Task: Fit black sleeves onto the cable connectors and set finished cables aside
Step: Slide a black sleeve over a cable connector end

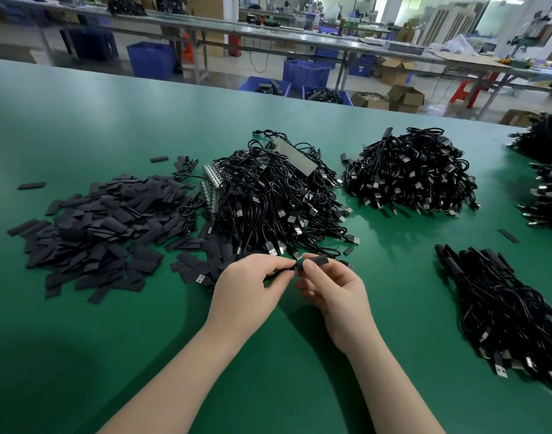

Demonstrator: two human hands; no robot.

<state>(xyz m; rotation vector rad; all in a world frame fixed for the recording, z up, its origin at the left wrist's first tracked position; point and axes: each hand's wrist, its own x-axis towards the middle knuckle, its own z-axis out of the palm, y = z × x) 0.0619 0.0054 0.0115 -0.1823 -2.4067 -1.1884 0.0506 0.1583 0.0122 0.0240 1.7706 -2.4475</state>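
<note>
While the left hand (246,281) pinches a cable end and its connector (295,267) between fingers and thumb, the right hand (334,291) grips a black sleeve (318,260) at its fingertips, the two parts meeting just above the surface (111,339) toward its near edge. The sleeve looks light, thin and soft enough to flatten, so I judge it wants holding by its sides, mouth left open; the connector is small and stiff and is best gripped just behind the metal tip. The cable itself is limp and will trail. To the right, near the right edge, lies a bundle of cables (500,311), likely the finished ones. Just beyond the hands a tangled heap of cables (268,195) crowds close and could snag a loose loop. Left of it spreads the pile of flat sleeves (105,223), and another cable heap (409,173) sits farther right.
</note>
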